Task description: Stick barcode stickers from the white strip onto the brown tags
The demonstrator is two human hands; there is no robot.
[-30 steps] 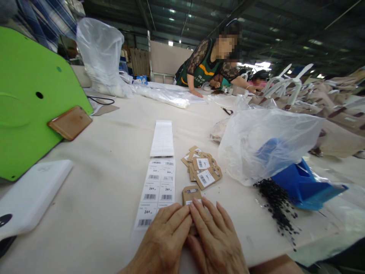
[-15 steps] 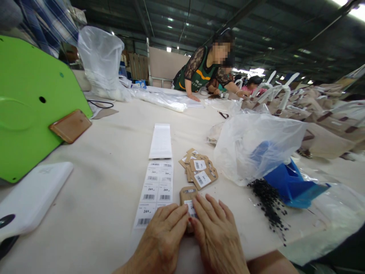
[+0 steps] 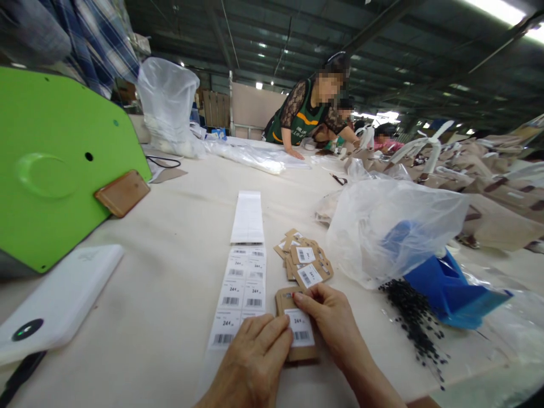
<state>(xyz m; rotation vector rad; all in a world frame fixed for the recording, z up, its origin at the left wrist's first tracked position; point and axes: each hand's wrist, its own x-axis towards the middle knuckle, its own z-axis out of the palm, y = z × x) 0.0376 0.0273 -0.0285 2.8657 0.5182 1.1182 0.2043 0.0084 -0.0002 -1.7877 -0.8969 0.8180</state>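
Observation:
A stack of brown cardboard tags [image 3: 302, 356] lies in front of me, its top tag bearing a white price sticker [image 3: 300, 330] with a barcode. My left hand [image 3: 255, 357] rests with its fingers stretched out flat, their tips on the stack's left side. Thumb and fingers of my right hand [image 3: 334, 317] pinch the upper right edge of the top tag. Beside the stack on the left runs a strip of printed price stickers [image 3: 232, 292], folded over at its far end [image 3: 247, 218]. Several stickered tags [image 3: 309, 263] lie fanned just beyond the stack.
To the right are a clear plastic bag [image 3: 395, 221], a blue container [image 3: 446, 289] and a heap of black strings [image 3: 412, 323]. On the left stand a green panel [image 3: 63, 164], a phone [image 3: 122, 194] and a white device [image 3: 63, 294]. A co-worker [image 3: 304, 110] leans over the far table.
My right hand has gone from lying flat over the stack to pinching the top tag's edge, uncovering its sticker. My left hand stays at the stack's left side. The view has shifted slightly.

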